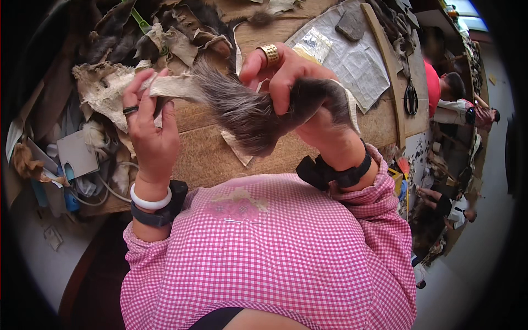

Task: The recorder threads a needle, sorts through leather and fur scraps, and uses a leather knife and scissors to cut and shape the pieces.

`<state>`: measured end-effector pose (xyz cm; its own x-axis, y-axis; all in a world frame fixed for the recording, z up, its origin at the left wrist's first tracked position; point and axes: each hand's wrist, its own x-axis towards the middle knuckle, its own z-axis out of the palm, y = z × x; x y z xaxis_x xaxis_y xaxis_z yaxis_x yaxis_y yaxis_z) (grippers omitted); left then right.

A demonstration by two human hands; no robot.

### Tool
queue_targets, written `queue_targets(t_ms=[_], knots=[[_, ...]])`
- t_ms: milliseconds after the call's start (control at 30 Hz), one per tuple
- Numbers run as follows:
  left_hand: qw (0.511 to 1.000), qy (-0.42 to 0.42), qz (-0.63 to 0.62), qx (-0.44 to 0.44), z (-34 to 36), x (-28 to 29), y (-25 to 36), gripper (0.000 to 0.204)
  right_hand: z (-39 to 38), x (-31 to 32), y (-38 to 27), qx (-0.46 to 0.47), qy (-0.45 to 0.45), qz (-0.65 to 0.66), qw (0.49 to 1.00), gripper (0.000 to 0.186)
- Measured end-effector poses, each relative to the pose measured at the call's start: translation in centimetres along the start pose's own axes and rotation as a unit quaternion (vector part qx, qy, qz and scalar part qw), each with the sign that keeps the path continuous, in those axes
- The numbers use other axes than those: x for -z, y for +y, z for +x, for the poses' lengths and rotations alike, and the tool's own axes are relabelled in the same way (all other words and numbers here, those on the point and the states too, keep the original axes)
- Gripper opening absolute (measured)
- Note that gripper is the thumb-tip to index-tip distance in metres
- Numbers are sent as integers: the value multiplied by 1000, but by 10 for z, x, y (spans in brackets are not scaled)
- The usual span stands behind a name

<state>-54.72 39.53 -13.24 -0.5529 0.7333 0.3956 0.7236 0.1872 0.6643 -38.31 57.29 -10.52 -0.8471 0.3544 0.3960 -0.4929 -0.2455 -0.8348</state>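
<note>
A strip of dark grey-brown fur pelt (242, 110) stretches between my two hands above the wooden table. Its pale skin end is pinched in the closed fingers of my left hand (151, 121). My right hand (291, 71), with a wide gold thimble ring on one finger, is closed around the strip's middle. The rest of the strip drapes over my right wrist, with its pale skin edge showing. Behind my left hand lies a rough cream-coloured hide piece (102, 91). A pale pointed scrap (236, 147) rests on the table below the fur.
Fur and hide scraps (181, 44) heap at the far left. At the far right are a white sheet (357, 66) with a grey stone (351, 25), a wooden stick (385, 60) and black-handled scissors (411, 99). Other people work along the right. A cable and clutter hang near the left edge.
</note>
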Motion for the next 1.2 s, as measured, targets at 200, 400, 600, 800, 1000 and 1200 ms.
queue_targets(t_ms=[200, 400, 600, 800, 1000, 1200], knots=[[999, 10, -7, -48, 5, 4, 20, 66, -2, -2, 9, -82, 26, 94, 992, 14], [898, -152, -402, 97, 8, -6, 31, 26, -14, -14, 20, -207, 156, 4, 966, 25], [799, -234, -470, 292, 4, 1, 21, 24, -13, 4, 14, -195, 216, -137, 947, 75], [767, -347, -455, 290, 1, 1, 25, 24, -22, -4, 26, -289, 68, 34, 954, 49], [758, -393, -422, 305, -2, -2, 22, 14, -42, 17, 19, -292, 85, -28, 952, 24], [783, -405, -358, 307, -4, -10, 15, 8, -72, 45, -21, -324, 213, -121, 914, 27]])
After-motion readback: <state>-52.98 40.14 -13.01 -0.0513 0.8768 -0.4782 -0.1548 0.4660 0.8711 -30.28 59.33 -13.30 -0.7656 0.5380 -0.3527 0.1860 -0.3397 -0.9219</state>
